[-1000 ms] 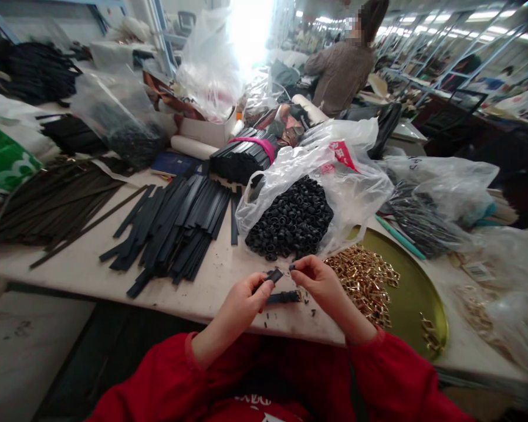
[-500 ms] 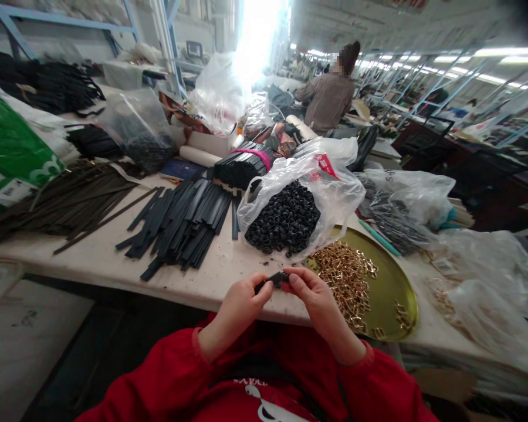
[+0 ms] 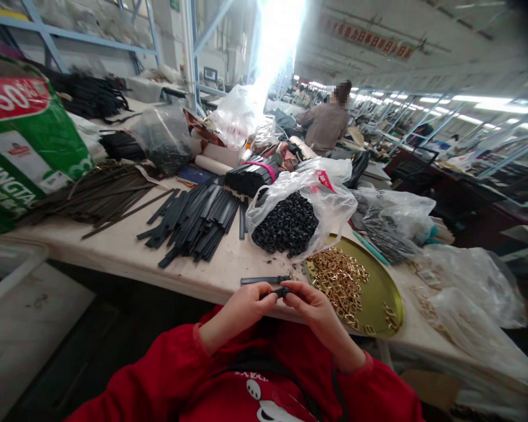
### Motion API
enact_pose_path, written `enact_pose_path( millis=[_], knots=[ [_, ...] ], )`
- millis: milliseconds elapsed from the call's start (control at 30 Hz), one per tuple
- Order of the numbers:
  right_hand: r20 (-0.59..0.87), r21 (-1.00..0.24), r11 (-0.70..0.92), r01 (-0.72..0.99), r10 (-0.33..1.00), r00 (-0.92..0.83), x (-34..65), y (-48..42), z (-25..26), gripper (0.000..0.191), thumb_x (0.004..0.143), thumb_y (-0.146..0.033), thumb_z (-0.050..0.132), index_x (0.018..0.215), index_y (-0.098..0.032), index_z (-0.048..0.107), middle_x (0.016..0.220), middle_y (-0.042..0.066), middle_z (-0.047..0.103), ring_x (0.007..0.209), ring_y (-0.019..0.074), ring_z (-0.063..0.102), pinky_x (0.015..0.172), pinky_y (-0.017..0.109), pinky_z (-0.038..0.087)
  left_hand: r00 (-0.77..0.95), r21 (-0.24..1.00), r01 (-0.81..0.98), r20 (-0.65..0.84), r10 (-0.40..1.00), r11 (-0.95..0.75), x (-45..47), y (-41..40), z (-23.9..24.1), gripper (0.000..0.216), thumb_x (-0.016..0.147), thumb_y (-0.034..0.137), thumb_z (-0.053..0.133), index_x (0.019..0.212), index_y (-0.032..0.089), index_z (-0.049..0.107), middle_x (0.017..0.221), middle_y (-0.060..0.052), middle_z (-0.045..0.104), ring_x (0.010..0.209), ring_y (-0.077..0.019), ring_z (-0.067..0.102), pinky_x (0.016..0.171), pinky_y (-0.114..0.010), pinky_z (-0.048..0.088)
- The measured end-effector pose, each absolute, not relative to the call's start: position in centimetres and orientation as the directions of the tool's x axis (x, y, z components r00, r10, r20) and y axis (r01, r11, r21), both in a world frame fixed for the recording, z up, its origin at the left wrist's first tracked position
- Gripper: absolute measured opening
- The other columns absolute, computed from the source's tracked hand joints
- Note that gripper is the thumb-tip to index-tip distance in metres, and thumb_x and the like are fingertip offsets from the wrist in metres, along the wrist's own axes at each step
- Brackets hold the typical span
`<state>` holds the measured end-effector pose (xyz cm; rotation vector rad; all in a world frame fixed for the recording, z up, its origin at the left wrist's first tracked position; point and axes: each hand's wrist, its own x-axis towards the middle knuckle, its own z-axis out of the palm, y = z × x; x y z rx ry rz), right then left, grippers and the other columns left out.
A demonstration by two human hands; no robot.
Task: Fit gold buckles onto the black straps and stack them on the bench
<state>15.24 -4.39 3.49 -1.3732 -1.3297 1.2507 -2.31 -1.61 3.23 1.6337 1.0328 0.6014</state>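
Near the table's front edge, my left hand (image 3: 246, 306) and my right hand (image 3: 310, 305) pinch a short black strap (image 3: 275, 292) between thumbs and fingers. The fingers cover most of it. Just beyond them lies another dark strap (image 3: 259, 280) with a small loop or knob at its right end. Farther back, a clear plastic bag (image 3: 334, 199) lies open, full of small black loops (image 3: 285, 225). A pile of flat dark straps (image 3: 198, 223) spreads to the left. Right of my right hand, gold-coloured metal buckles (image 3: 338, 284) lie heaped on a round gold tray (image 3: 385, 287).
Brown strips (image 3: 101, 196) and a green bag (image 3: 30, 140) occupy the left. Behind stands a banded bundle of dark straps (image 3: 251, 176). A teal stick (image 3: 372, 247) and plastic bags (image 3: 470, 275) lie right. A person (image 3: 328, 126) is farther back.
The view has tilted up and turned slightly left. Both hands stay together on a black strap. The strap with the loop now shows on the table beyond them; it was not visible there before.
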Motion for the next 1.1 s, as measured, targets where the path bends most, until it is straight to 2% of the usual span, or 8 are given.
enact_pose_path(
  millis=[133,300,500,633,767,867,1000,1100],
  knots=[
    [-0.05,-0.954,-0.012,0.3,0.992,-0.12,15.2,-5.2,3.1,0.028,0.076,-0.033,0.059,0.102,-0.024,0.066,0.095,0.003,0.068,0.086,0.0202,0.061,0.079,0.035,0.046,0.566,0.907,0.381,-0.075,0.821,-0.18,-2.9,-2.0,3.8,0.03,0.081,0.034,0.042,0.078,0.015,0.066,0.067,0.002,0.061,0.062,-0.0129,0.051,0.057,-0.022,0.033],
    [0.021,-0.944,0.067,0.323,0.989,-0.144,14.9,-4.9,2.7,0.031,0.08,-0.034,0.053,0.109,-0.026,0.063,0.109,0.004,0.065,0.102,0.0219,0.057,0.092,0.039,0.041,0.552,0.909,0.387,-0.094,0.828,-0.155,-1.8,-1.7,3.3,0.028,0.082,0.031,0.042,0.084,0.016,0.065,0.078,-0.001,0.067,0.07,-0.016,0.057,0.064,-0.023,0.039],
    [-0.161,-0.985,-0.167,0.052,0.982,0.102,15.8,-3.0,1.9,0.029,0.072,-0.042,0.063,0.09,-0.02,0.061,0.079,0.002,0.065,0.067,0.0157,0.058,0.065,0.03,0.046,0.489,0.933,0.337,-0.055,0.871,-0.13,0.0,-0.6,2.3,0.029,0.08,0.02,0.044,0.106,0.017,0.055,0.103,-0.006,0.065,0.094,-0.0193,0.058,0.085,-0.029,0.042],
    [-0.232,-0.972,-0.228,-0.058,0.97,0.077,15.8,-2.5,1.4,0.025,0.069,-0.041,0.067,0.08,-0.02,0.059,0.068,-0.002,0.059,0.063,0.0135,0.054,0.064,0.027,0.044,0.454,0.946,0.323,-0.122,0.882,-0.035,0.6,0.6,1.8,0.031,0.078,0.017,0.044,0.109,0.015,0.047,0.1,-0.007,0.064,0.089,-0.018,0.06,0.081,-0.03,0.045],
    [-0.166,-0.986,-0.163,-0.043,0.983,0.079,15.9,-2.5,1.3,0.027,0.076,-0.046,0.058,0.082,-0.02,0.061,0.075,0.001,0.061,0.071,0.0156,0.055,0.068,0.028,0.044,0.447,0.949,0.303,-0.217,0.868,0.081,0.9,1.6,1.6,0.026,0.079,0.024,0.048,0.103,0.016,0.045,0.086,-0.004,0.066,0.075,-0.0157,0.061,0.068,-0.027,0.046],
    [-0.194,-0.978,-0.187,-0.094,0.978,0.077,16.2,-2.2,1.1,0.034,0.085,-0.048,0.045,0.08,-0.019,0.062,0.074,0.002,0.06,0.069,0.0147,0.054,0.066,0.028,0.043,0.383,0.916,0.391,-0.249,0.889,0.088,0.8,2.1,1.6,0.021,0.076,0.033,0.054,0.087,0.017,0.048,0.074,0.0,0.062,0.067,-0.0147,0.057,0.059,-0.024,0.042],
    [-0.361,-0.896,-0.344,-0.283,0.933,0.009,16.0,-1.7,0.8,0.02,0.073,-0.039,0.065,0.076,-0.02,0.057,0.069,-0.002,0.058,0.063,0.0114,0.051,0.061,0.024,0.041,0.416,0.888,0.459,-0.248,0.875,0.034,0.6,2.4,1.8,0.021,0.077,0.038,0.052,0.075,0.017,0.056,0.073,0.0,0.062,0.068,-0.015,0.054,0.061,-0.024,0.04],
    [-0.455,-0.809,-0.442,-0.387,0.888,-0.061,15.7,-1.5,0.8,0.029,0.067,-0.038,0.071,0.087,-0.021,0.058,0.075,-0.001,0.058,0.063,0.0107,0.051,0.059,0.023,0.041,0.468,0.909,0.417,-0.209,0.859,-0.006,0.5,2.6,1.8,0.018,0.08,0.031,0.048,0.08,0.019,0.061,0.079,-0.001,0.064,0.075,-0.0159,0.056,0.067,-0.025,0.041]
  ],
)
